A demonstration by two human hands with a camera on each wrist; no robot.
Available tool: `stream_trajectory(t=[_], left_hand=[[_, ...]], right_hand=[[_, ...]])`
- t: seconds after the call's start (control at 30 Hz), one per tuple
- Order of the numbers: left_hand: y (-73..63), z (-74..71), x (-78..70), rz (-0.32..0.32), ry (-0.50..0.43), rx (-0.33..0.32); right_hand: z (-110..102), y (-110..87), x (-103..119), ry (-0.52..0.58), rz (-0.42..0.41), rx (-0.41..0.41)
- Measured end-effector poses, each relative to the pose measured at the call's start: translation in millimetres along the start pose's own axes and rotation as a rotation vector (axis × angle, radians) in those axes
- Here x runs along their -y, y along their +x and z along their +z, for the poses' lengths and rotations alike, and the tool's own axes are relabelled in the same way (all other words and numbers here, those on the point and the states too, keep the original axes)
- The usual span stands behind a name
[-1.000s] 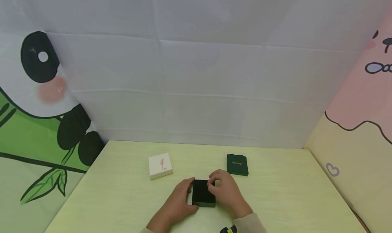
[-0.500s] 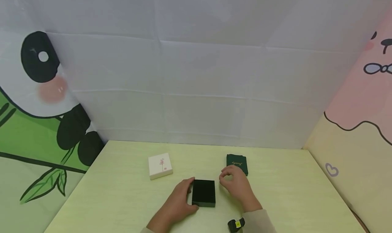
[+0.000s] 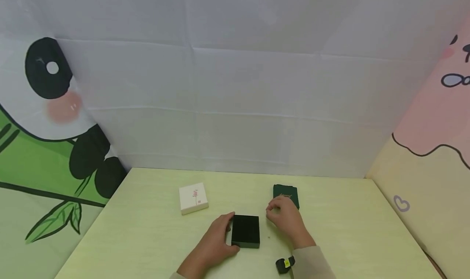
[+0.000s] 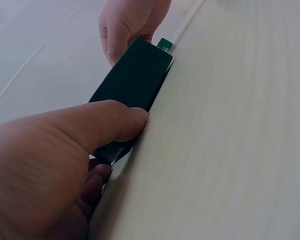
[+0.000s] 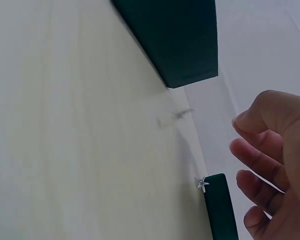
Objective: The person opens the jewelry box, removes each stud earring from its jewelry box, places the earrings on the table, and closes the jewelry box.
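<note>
My left hand grips a small black-green jewelry box at its left side, thumb at the near corner. In the left wrist view, the thumb lies along the box's edge. My right hand is raised to the right of the box, its thumb and index finger pinched together. Beneath its fingers in the right wrist view are a silver star-shaped charm and a small blurred piece. Any chain joining these to the fingers is too fine to show. A tiny speck appears below the right hand.
A white box with a pink flower print lies at the back left. Behind the right hand is a dark green box or pouch with gold lettering, partly covered. A black strap device is by the right sleeve.
My right hand has moved from the jewelry box's top right corner to the right, in front of the green box. The left hand has kept its grip on the jewelry box.
</note>
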State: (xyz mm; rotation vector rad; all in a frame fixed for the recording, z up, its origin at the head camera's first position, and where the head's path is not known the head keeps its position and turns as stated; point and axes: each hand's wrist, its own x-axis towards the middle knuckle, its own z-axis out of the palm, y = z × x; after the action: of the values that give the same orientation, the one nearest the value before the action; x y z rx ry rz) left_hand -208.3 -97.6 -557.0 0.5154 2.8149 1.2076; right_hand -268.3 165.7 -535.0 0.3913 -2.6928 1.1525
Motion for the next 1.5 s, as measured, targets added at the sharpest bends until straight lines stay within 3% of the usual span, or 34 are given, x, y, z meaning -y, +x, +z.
stream_trajectory(t=[0.23,0.77,1.3,1.5], left_hand=[[-0.2,-1.0,-1.1,0.002,0.009,-0.011],[-0.3,-0.9,-1.4,0.002,0.000,-0.006],[1.2,2.4,0.1,0.007,0.000,-0.004],[1.7,2.5,0.8,0.007,0.006,-0.007]], right_hand=[[0,-6.1,4,-0.008,-0.011,-0.017],[-11,-17.2,11,-0.044,0.071,-0.008],[-61,19.5,-40,-0.206,0.109,0.025],[-70,32.1,-42,-0.243,0.100,0.077]])
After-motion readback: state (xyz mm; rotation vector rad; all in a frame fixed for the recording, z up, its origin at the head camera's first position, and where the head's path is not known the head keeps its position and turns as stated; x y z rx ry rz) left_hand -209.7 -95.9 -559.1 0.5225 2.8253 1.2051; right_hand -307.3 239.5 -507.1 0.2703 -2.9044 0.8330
